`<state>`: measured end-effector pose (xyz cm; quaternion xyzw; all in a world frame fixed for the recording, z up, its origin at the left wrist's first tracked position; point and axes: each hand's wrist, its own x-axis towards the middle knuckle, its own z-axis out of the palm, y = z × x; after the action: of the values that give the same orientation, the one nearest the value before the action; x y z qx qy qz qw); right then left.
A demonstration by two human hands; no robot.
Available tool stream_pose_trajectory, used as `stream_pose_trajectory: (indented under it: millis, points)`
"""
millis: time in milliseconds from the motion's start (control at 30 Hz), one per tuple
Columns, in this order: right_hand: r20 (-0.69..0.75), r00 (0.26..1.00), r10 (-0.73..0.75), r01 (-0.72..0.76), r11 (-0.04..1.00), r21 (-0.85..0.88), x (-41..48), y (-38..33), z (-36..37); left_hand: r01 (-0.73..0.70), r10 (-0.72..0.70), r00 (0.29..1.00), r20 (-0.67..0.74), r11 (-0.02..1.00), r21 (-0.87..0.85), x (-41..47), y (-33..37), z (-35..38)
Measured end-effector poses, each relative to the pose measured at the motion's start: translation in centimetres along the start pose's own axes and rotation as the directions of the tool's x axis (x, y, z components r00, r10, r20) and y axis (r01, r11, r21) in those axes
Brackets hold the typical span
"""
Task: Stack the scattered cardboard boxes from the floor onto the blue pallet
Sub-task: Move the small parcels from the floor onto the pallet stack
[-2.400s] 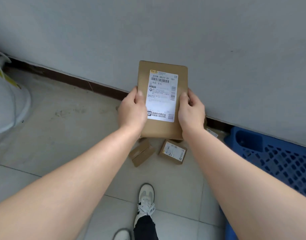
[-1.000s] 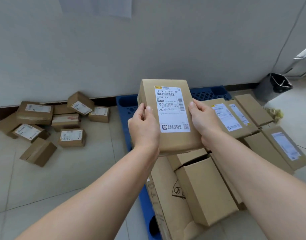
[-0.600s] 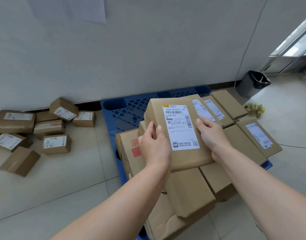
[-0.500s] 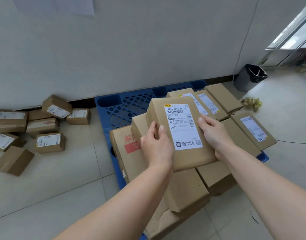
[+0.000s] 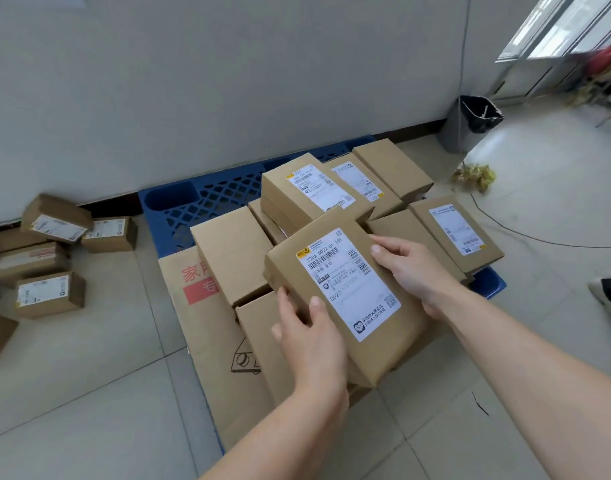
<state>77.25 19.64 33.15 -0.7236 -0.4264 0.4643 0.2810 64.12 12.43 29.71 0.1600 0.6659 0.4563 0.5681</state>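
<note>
Half a second on, the labelled box (image 5: 345, 299) sits lower and nearer the stack on the blue pallet (image 5: 207, 206), label up, tilted a little — whether its underside already touches the cartons beneath is hidden by its own bulk. Left hand (image 5: 311, 337) clasps the near left edge, thumb laid flat on top beside the white label, fingers curled under out of sight. Right hand (image 5: 411, 271) holds the far right edge, thumb on the top face, the rest wrapped round the side; both hands are closed on the box, not spread. Around it on the pallet lie other cartons: a plain one (image 5: 234, 251) just to its left, a labelled pair (image 5: 307, 192) behind it toward the wall. Left of the pallet, on the tiled floor, scattered small boxes (image 5: 51, 251) remain, some cut off by the frame edge. Right of the pallet stands a bin (image 5: 470, 123); a shoe (image 5: 608, 292) is partly cropped.
</note>
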Motion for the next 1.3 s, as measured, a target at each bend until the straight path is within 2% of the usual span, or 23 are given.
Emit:
stream_pose_trajectory:
  millis: [200,333,533,667,967,1067,1167,1233,1300]
  points:
    - [0.028,1.0,-0.009,0.009,1.0,0.008,1.0,-0.3,2.0,-0.026,0.029,0.998,-0.064,0.998,0.049,2.3,0.4,-0.8]
    - [0.043,0.999,-0.031,0.032,0.999,-0.022,2.9,-1.0,5.4,-0.027,0.027,0.993,-0.115,1.0,-0.005,6.1,0.8,-2.4]
    - [0.068,0.996,-0.057,0.061,0.996,-0.057,6.7,-2.4,10.4,-0.1,0.095,0.98,-0.173,0.995,-0.021,11.9,2.7,-3.9]
    - [0.061,0.996,-0.069,0.074,0.994,-0.086,8.9,-2.6,12.8,-0.088,0.08,0.976,-0.201,0.996,-0.033,14.9,3.6,-4.3]
    - [-0.02,0.994,-0.112,0.107,0.981,-0.165,12.0,-3.0,15.1,-0.052,0.055,0.989,-0.136,0.998,0.03,19.3,4.2,-4.3]
    - [0.006,0.976,-0.216,0.208,0.93,-0.304,12.1,-3.2,14.8,-0.06,0.066,0.989,-0.132,0.997,0.05,19.8,3.6,-4.3]
    - [-0.038,0.899,-0.437,0.367,0.798,-0.478,11.7,-3.4,14.4,-0.066,0.071,0.989,-0.131,0.997,0.044,19.8,3.4,-4.2]
    - [-0.121,0.864,-0.488,0.331,0.734,-0.593,11.7,-3.5,13.8,-0.063,0.067,0.989,-0.135,0.997,0.032,19.7,3.4,-4.1]
    - [-0.198,0.889,-0.414,0.181,0.712,-0.679,11.9,-3.3,13.1,-0.039,0.039,0.991,-0.129,0.999,0.003,19.6,3.3,-4.0]
